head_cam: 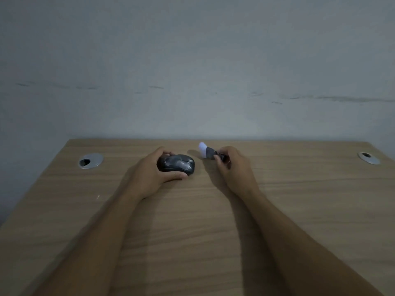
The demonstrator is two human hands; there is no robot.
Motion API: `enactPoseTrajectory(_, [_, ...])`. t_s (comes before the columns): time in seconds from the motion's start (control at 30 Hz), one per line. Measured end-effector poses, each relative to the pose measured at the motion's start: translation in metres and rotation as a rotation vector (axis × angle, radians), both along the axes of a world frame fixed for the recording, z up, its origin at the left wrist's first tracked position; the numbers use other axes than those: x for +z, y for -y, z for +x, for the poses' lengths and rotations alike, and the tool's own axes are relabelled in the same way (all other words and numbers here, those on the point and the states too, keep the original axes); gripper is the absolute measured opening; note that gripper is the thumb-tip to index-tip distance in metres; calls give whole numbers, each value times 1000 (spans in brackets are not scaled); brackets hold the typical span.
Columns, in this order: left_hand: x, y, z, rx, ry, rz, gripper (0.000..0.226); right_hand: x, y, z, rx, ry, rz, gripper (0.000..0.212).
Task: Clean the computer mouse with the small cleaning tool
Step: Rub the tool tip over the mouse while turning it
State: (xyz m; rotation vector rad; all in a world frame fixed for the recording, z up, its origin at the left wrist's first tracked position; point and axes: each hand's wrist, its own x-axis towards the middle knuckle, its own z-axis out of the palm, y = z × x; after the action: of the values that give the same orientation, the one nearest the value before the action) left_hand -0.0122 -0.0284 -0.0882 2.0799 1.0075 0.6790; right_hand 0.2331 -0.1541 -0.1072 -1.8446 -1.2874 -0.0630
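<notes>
Brushing has not begun, as we judge it: the tool is in hand but not yet on the mouse. Our left hand curls around the dark mouse, which sits on the table, thumb along its near side and fingers wrapped over the far side, so the hand is half closed and steadying it. Our right hand is closed in a pinch on the dark handle of the small brush, whose pale bristle tip points up and away toward the left hand's side, clear of the mouse and just beside it. The brush looks lifted off the table, though we cannot tell for sure. The next move, we think, calls for swinging the bristles across the short gap onto the mouse's top while the left hand keeps it from sliding. Beyond each hand, a metal cable hole sits in the table.
</notes>
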Motion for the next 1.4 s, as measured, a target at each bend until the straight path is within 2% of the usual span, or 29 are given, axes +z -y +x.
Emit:
enactPoseTrajectory(0.17, [-7,-13,9,-18,59,-45,64,1,-3,3,-55,-9,155,10])
enactPoseTrajectory(0.47, [-10,-28,47,-77,129,-25,66,7,-8,13,-93,-280,259,10])
enactPoseTrajectory(0.67, [-15,-30,47,-91,132,-3,62,3,-10,8,1,-190,284,15])
enactPoseTrajectory(0.8, [-15,-32,45,-101,113,2,61,5,-12,2,28,-44,304,14])
enactPoseTrajectory(0.93, [-16,-34,45,-117,85,13,71,9,-13,-6,59,74,326,18])
enactPoseTrajectory(1.07, [-17,-35,47,-139,117,-9,74,9,-15,-7,89,80,302,22])
enactPoseTrajectory(1.2, [-17,-34,47,-153,132,-32,68,2,-16,1,42,3,208,12])
enactPoseTrajectory(1.3, [-15,-30,48,-151,144,-33,63,3,-12,8,-45,-51,252,10])
enactPoseTrajectory(1.4, [-12,-27,49,-149,165,-50,59,7,-5,9,-9,-24,317,10])
